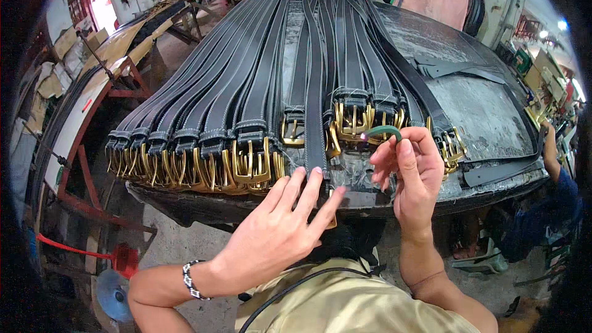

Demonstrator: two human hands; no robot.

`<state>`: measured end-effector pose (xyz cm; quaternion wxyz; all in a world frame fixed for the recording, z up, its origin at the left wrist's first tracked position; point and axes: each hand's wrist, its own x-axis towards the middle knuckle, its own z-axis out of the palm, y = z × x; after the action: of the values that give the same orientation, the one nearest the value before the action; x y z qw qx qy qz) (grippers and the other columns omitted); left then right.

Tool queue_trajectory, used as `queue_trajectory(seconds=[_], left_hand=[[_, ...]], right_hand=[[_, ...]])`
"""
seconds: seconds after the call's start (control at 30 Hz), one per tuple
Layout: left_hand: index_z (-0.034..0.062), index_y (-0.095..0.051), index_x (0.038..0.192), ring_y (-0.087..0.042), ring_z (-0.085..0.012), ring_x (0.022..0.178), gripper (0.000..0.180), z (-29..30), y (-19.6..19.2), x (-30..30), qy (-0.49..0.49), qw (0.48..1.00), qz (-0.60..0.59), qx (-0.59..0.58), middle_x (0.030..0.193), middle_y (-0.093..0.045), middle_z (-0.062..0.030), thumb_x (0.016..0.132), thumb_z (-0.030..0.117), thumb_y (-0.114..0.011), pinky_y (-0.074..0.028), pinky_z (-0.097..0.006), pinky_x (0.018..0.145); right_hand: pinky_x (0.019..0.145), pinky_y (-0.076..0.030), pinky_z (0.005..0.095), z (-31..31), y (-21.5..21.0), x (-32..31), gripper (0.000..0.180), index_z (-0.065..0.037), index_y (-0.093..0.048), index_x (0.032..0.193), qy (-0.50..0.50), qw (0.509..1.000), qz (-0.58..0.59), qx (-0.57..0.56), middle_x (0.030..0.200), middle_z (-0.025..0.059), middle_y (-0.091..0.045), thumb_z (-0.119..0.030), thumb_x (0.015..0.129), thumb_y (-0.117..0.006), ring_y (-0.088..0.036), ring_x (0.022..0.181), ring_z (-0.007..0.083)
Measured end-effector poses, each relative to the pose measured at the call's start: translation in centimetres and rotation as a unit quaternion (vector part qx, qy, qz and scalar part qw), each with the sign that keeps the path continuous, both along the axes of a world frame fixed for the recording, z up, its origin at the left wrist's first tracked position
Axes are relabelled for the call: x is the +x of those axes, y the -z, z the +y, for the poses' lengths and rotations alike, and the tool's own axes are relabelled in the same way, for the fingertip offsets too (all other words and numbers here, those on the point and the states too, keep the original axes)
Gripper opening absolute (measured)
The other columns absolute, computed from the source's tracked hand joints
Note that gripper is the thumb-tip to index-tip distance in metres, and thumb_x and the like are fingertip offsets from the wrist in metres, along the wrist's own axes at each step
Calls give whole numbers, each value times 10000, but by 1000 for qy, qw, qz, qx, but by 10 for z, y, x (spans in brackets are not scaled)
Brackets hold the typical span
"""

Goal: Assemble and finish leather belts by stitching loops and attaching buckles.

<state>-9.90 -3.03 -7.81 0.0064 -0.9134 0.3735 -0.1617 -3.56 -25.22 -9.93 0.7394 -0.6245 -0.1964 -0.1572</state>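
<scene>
Dozens of black belts [259,80], one green lighter [383,131].

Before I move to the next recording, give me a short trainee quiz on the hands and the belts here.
1. True or false: the left hand lies with spread fingers on the end of a black belt at the table's near edge.
2. What does the right hand hold? A) a green lighter with a small flame B) scissors C) a brush
3. Fill in: the buckles on the belts are ____ in colour.

Key: 1 true; 2 A; 3 gold.
</scene>
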Motion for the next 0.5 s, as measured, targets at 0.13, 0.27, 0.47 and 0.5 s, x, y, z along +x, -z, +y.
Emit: queue_trajectory(seconds=[0.13, 0.27, 0.47, 0.5], left_hand=[[14, -559, 1385, -593, -354, 1202, 541, 4, -4, 2, -2, 997, -53, 49, 1348, -576, -275, 910, 261, -638, -449, -455, 1047], [-126, -573, 1277, -673, -331, 1067, 476, 10, -60, 10, 40, 994, 64, 77, 1156, -684, -250, 862, 108, -583, -492, -416, 977], [10, -698, 1064, -706, -204, 791, 209, 40, -153, 132, 90, 986, 89, -113, 838, -716, -124, 891, 123, -667, -539, -373, 758], [-21, -715, 1038, -634, -171, 672, 179, 44, -192, 131, 48, 983, 129, -122, 804, -708, -115, 904, 67, -633, -499, -302, 624]], right_hand=[[524, -457, 205, 6, 2, 4, 208, -34, -547, 1107, 1, 1000, -6, -13, 865, 118, -719, -238, 1073, -525, -638, 620, 105], [518, -455, 207, 3, 4, 5, 204, -41, -540, 1099, 14, 1000, -10, -4, 858, 115, -718, -243, 1075, -520, -644, 616, 114], [511, -451, 209, -10, 16, 12, 202, -43, -539, 1095, 39, 999, -5, 7, 838, 113, -709, -243, 1078, -514, -635, 597, 115], [505, -448, 209, -4, 11, 8, 200, -43, -539, 1096, 20, 1000, -10, 22, 825, 110, -703, -240, 1079, -509, -627, 584, 117]])
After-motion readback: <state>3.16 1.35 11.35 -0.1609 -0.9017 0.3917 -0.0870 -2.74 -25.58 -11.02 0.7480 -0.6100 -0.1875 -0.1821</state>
